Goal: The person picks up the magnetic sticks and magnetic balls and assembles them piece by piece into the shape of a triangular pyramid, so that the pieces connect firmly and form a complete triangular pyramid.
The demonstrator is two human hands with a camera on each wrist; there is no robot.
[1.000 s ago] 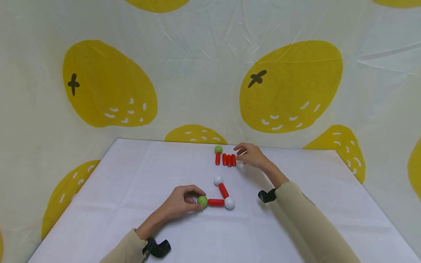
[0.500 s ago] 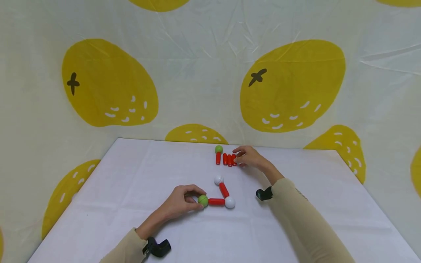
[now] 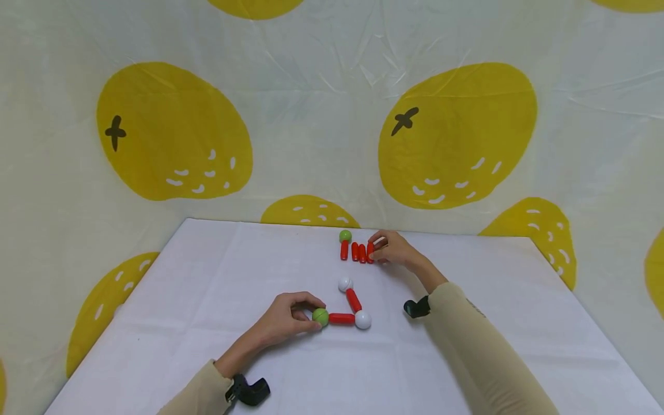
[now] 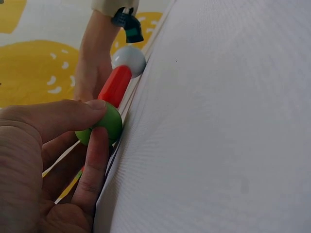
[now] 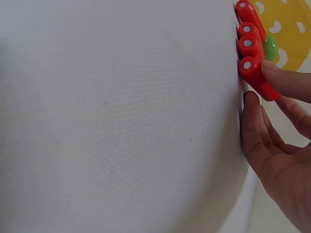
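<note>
Near side: my left hand [image 3: 282, 319] pinches the green ball [image 3: 320, 316] ending a half-built chain of two red rods and two white balls on the tabletop [image 3: 218, 271]. Farther back, right hand [image 3: 395, 249] pinches the end red rod [image 3: 370, 252] of the spare row; three rods and another green ball unused, nothing blocking

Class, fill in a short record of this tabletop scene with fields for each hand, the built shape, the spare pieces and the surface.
Left hand: left hand pinches the green ball at one end of the built shape.
Right hand: right hand pinches the nearest red rod of the spare row.
Built shape: green ball, red rod, white ball, red rod, white ball, bent at the corner.
Spare pieces: red rods side by side; one carries a second green ball.
Surface: white table.
</note>
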